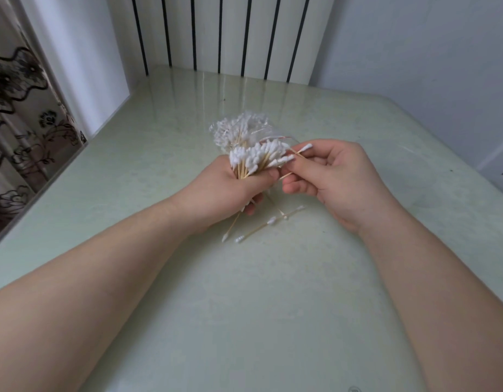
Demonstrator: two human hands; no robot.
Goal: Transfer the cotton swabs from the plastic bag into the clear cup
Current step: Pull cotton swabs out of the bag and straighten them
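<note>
On table [273,306]: plastic bag [239,131] behind, loose swabs [261,226] nearer; swab bundle [256,161] in left hand [225,190], single swab [302,149] in right hand [338,182].

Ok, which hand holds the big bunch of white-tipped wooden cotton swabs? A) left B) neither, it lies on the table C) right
A: the left hand grips the big bunch of white-tipped wooden cotton swabs; the right hand pinches just a stray swab.
</note>
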